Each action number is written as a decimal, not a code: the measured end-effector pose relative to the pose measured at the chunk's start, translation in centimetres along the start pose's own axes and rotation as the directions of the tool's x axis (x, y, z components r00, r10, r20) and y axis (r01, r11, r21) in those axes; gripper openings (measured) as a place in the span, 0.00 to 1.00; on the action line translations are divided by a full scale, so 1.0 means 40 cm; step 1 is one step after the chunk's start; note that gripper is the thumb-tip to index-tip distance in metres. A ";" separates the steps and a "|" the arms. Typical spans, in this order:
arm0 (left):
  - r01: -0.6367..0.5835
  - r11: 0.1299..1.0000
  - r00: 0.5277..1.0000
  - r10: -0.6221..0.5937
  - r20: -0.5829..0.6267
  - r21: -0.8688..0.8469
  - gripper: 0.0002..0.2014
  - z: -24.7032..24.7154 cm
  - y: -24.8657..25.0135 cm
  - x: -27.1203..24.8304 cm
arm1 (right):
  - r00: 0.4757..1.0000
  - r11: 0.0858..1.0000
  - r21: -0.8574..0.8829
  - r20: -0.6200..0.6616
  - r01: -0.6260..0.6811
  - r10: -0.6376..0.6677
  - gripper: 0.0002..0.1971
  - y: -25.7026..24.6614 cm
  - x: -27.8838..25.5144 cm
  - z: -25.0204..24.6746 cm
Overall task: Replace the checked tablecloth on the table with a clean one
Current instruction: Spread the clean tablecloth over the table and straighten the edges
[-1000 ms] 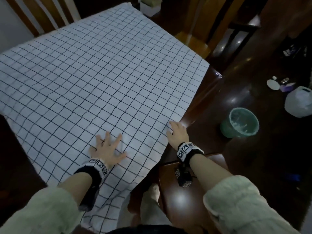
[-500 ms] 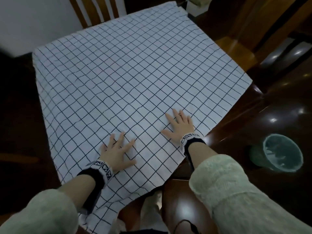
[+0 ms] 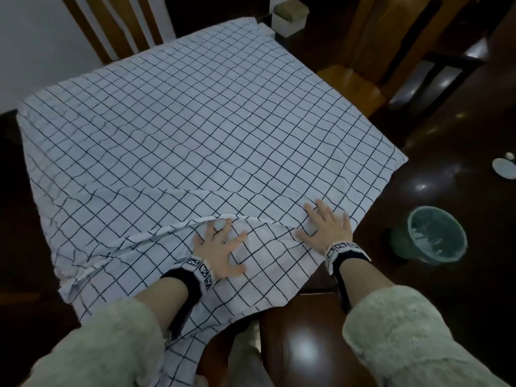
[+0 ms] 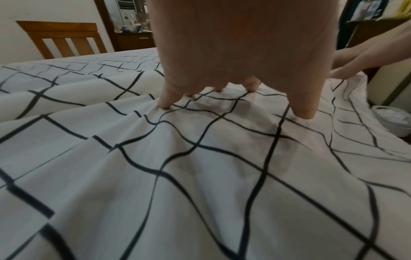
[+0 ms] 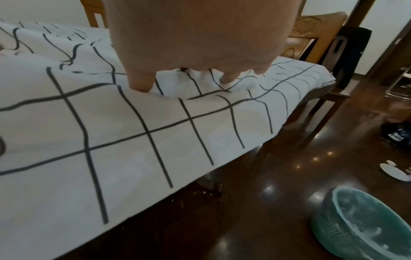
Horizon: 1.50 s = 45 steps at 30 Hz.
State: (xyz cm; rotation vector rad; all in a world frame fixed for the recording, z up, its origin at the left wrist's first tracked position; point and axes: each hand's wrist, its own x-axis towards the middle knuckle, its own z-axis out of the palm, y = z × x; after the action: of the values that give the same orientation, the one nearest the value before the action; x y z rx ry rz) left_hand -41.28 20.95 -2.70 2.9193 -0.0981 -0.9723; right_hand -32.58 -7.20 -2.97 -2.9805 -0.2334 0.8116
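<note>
A white tablecloth with a thin black check covers the table and hangs over its near edge. Its near part is pushed up into a long fold running from the near left to between my hands. My left hand lies on the cloth with fingers spread, fingertips pressing into the fabric just behind the fold. My right hand presses flat on the cloth near the table's right edge, fingertips down on bunched fabric. Neither hand grips anything.
A wooden chair stands behind the table, another chair at the far right. A green waste basket sits on the dark floor to my right, with a white dish beyond it. A white box sits past the far corner.
Both hands slid forward over the cloth and pushed its near part into a raised fold. The right hand moved from the table's bare edge onto the cloth. The head view swung left.
</note>
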 end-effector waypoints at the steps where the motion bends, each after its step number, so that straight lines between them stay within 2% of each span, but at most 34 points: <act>1: -0.010 1.000 1.000 0.011 -0.017 0.008 0.46 0.002 0.012 -0.003 | 1.000 1.000 -0.011 0.006 -0.016 0.016 0.41 0.008 -0.012 0.007; 7: -0.014 0.997 0.996 0.007 -0.085 -0.075 0.36 -0.019 0.063 -0.065 | 0.983 0.994 0.010 0.153 -0.106 0.104 0.41 0.031 -0.112 0.067; 11: -0.041 0.970 0.997 0.023 -0.078 -0.240 0.30 -0.024 0.058 -0.111 | 0.981 0.984 0.061 0.109 -0.169 0.162 0.37 -0.014 -0.159 0.076; 13: -0.055 0.952 0.991 0.015 -0.132 -0.300 0.28 -0.026 0.036 -0.128 | 0.979 0.977 0.091 0.079 -0.194 0.187 0.36 -0.052 -0.180 0.071; 15: -0.063 0.961 0.976 0.002 -0.219 -0.271 0.26 -0.023 0.010 -0.144 | 0.981 0.974 0.115 0.039 -0.193 0.190 0.36 -0.094 -0.201 0.072; 17: -0.046 0.976 0.971 -0.007 -0.238 -0.215 0.26 -0.016 -0.018 -0.161 | 0.981 0.970 0.150 0.002 -0.193 0.195 0.36 -0.138 -0.228 0.075; 21: 0.009 0.976 0.974 -0.058 -0.220 -0.217 0.30 0.021 -0.086 -0.205 | 0.972 0.942 0.262 -0.052 -0.209 0.230 0.35 -0.225 -0.295 0.093; 24: -0.060 0.974 0.980 0.016 -0.199 -0.218 0.30 0.057 -0.131 -0.262 | 0.963 0.906 0.357 -0.052 -0.228 0.263 0.33 -0.309 -0.370 0.134; 29: -0.190 0.953 0.978 0.162 -0.133 -0.237 0.28 0.122 -0.231 -0.382 | 0.944 0.867 0.420 -0.069 -0.267 0.324 0.32 -0.468 -0.531 0.237; 31: -0.239 0.923 0.968 0.204 -0.145 -0.301 0.26 0.157 -0.286 -0.436 | 0.935 0.838 0.456 -0.033 -0.301 0.354 0.28 -0.525 -0.594 0.283; 34: -0.269 0.873 0.962 0.264 -0.069 -0.407 0.22 0.220 -0.366 -0.523 | 0.911 0.754 0.535 0.082 -0.382 0.404 0.22 -0.603 -0.689 0.345; 39: -0.282 0.908 0.950 0.309 0.039 -0.310 0.14 0.305 -0.441 -0.624 | 0.912 0.739 0.540 0.173 -0.404 0.372 0.15 -0.727 -0.842 0.442; 42: -0.311 0.920 0.936 0.340 0.088 -0.239 0.16 0.344 -0.446 -0.655 | 0.916 0.716 0.570 0.249 -0.402 0.316 0.16 -0.762 -0.917 0.486; 45: -0.330 0.918 0.929 0.357 0.098 -0.220 0.16 0.386 -0.427 -0.679 | 0.913 0.672 0.619 0.258 -0.408 0.317 0.16 -0.755 -0.998 0.523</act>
State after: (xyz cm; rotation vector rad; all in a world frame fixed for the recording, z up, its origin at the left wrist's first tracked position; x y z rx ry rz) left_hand -71.55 39.55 -0.21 2.5315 -0.4752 -1.0484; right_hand -81.22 16.42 1.44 -2.2997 0.5656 0.8795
